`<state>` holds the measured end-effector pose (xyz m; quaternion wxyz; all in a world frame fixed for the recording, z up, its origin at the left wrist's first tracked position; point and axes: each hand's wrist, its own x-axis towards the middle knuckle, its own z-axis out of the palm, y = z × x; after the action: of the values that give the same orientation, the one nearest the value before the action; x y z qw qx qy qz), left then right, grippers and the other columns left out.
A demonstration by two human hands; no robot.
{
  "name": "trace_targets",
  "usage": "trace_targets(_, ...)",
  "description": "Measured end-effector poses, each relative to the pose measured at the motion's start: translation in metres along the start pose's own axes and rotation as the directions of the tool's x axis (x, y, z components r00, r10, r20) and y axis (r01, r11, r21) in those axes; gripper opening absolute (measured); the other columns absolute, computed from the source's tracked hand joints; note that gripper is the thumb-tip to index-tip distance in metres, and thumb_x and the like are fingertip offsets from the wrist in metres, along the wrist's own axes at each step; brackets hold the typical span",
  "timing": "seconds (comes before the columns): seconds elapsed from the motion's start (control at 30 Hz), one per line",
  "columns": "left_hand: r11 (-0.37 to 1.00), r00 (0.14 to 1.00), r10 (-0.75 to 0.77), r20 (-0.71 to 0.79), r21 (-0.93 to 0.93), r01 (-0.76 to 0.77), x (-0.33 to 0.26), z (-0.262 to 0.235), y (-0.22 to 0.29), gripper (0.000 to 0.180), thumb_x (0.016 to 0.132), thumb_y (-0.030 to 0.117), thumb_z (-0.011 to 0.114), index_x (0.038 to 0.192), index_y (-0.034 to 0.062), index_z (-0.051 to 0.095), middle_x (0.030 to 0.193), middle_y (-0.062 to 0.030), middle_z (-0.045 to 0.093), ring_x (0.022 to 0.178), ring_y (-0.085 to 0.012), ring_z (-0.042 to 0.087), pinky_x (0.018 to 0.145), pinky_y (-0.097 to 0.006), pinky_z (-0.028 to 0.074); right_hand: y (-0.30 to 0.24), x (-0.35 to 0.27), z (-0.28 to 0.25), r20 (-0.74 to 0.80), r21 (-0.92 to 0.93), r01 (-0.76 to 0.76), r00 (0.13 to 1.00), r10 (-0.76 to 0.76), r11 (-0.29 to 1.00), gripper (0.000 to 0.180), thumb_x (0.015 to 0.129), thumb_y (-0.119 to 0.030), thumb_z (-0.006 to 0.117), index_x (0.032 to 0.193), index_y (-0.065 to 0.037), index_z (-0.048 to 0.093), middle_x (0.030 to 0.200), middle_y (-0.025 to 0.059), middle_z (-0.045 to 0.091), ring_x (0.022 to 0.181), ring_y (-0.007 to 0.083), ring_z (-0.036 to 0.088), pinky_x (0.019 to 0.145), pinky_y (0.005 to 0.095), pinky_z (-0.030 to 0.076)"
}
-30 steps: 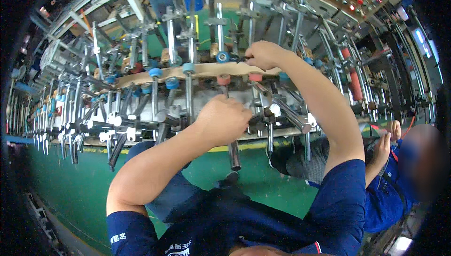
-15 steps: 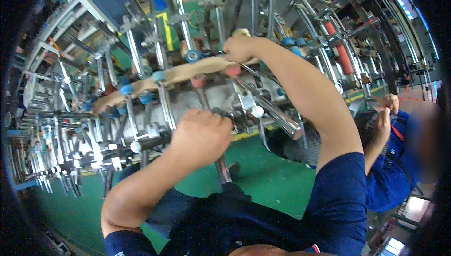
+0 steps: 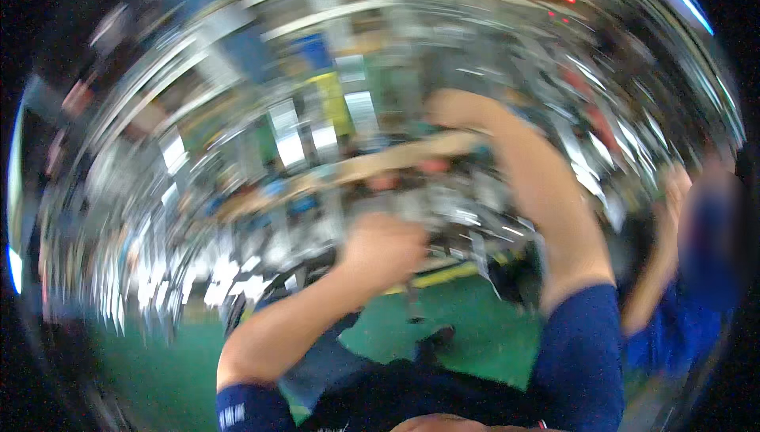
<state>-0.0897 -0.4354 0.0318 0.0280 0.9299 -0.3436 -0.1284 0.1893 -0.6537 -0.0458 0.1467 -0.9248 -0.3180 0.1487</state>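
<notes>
The whole picture is smeared by motion. A long, light-brown wooden strip runs across a rack of metal clamps, set between blue and red round pads. My left hand is at the near side of the clamps, below the strip, closed like a fist; whatever is inside it is hidden. Reaching over the rack, my right hand is at the far side of the strip near its right end. Its fingers look curled, and what they hold cannot be made out.
Rows of metal clamp bars fill the left side. A co-worker in a blue sleeve is close on the right, one hand raised near the rack. Underfoot is green floor; a blue container stands beyond the rack.
The view has swung, so the rack, the strip and both hands appear further right and lower. Both hands keep about the same places at the rack, and the picture has blurred.
</notes>
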Motion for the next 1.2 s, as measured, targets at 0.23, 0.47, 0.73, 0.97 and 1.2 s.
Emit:
trace_targets(0.23, 0.990, 0.930, 0.064, -0.361, 0.137, -0.015, 0.003, 0.017, 0.007, 0.038, 0.080, 0.033, 0.077, 0.108, 0.0073, 0.069, 0.088, -0.0082, 0.067, 0.085, -0.0307, 0.064, 0.073, -0.046, 0.048, -0.003, 0.002, -0.013, 0.033, -0.051, -0.176, 0.983, 0.178, 0.983, 0.038, 0.079, -0.035, 0.073, 0.092, 0.000, 0.079, 0.097, 0.0206, 0.076, 0.090, 0.0356, 0.072, 0.079, 0.0477, 0.056)
trace_targets(0.47, 0.985, 0.933, 0.048, -0.357, 0.174, 0.016, -0.009, 0.020, 0.003, 0.037, 0.082, 0.033, 0.076, 0.108, 0.0062, 0.070, 0.083, -0.0083, 0.068, 0.080, -0.0317, 0.065, 0.071, -0.046, 0.048, -0.012, 0.033, 0.003, 0.277, -0.093, -0.215, 0.932, 0.233, 0.972, 0.038, 0.079, -0.030, 0.078, 0.111, -0.010, 0.079, 0.114, 0.0142, 0.075, 0.100, 0.0320, 0.070, 0.086, 0.0465, 0.054)
trace_targets(0.73, 0.986, 0.922, 0.062, -0.382, 0.169, 0.004, -0.010, 0.024, -0.004, 0.038, 0.082, 0.032, 0.076, 0.108, 0.0051, 0.070, 0.081, -0.0094, 0.066, 0.078, -0.0320, 0.065, 0.069, -0.047, 0.048, -0.017, 0.024, 0.003, 0.129, -0.023, -0.148, 0.980, 0.150, 0.989, 0.036, 0.079, -0.025, 0.076, 0.110, -0.008, 0.080, 0.115, 0.0165, 0.075, 0.098, 0.0329, 0.070, 0.083, 0.0506, 0.054)
trace_targets(0.97, 0.979, 0.923, 0.077, -0.377, 0.205, 0.002, -0.005, 0.023, 0.003, 0.038, 0.084, 0.033, 0.075, 0.109, 0.0056, 0.069, 0.082, -0.0103, 0.066, 0.081, -0.0323, 0.065, 0.072, -0.047, 0.048, -0.018, 0.002, -0.008, 0.117, -0.051, -0.182, 0.975, 0.187, 0.982, 0.034, 0.087, -0.033, 0.073, 0.105, -0.005, 0.080, 0.107, 0.0144, 0.076, 0.096, 0.0330, 0.071, 0.081, 0.0503, 0.053)
trace_targets(1.2, 0.981, 0.922, 0.090, -0.376, 0.192, -0.017, -0.003, 0.022, 0.004, 0.038, 0.084, 0.034, 0.074, 0.109, 0.0057, 0.070, 0.081, -0.0098, 0.066, 0.081, -0.0320, 0.064, 0.072, -0.047, 0.047, 0.007, 0.027, 0.007, 0.162, -0.041, -0.189, 0.968, 0.193, 0.981, 0.033, 0.086, -0.032, 0.074, 0.108, -0.008, 0.080, 0.110, 0.0109, 0.076, 0.096, 0.0314, 0.070, 0.078, 0.0527, 0.053)
